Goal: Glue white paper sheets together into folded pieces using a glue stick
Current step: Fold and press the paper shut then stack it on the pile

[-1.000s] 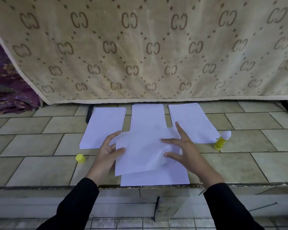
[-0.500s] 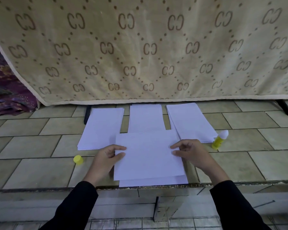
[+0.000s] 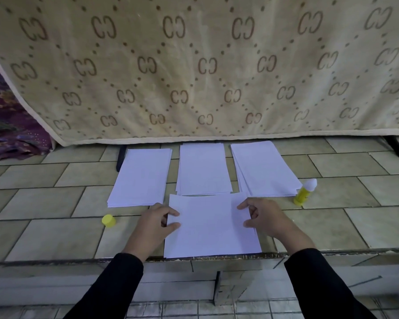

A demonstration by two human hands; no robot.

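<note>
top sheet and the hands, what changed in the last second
The top sheet, skewed a second ago, has been turned square and laid flat. The right hand went from spread across it to pinching its right edge; the left hand keeps the left edge. Paper stacks, glue stick and cap stayed put.

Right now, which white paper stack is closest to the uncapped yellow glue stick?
The rightmost white paper stack; the yellow glue stick stands at its near corner.

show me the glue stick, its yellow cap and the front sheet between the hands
glue stick [image 3: 303,194]: head view, on its yellow body
yellow cap [image 3: 108,220]: head view, middle of the cap
front sheet [image 3: 213,226]: head view, bare middle of the paper
</note>
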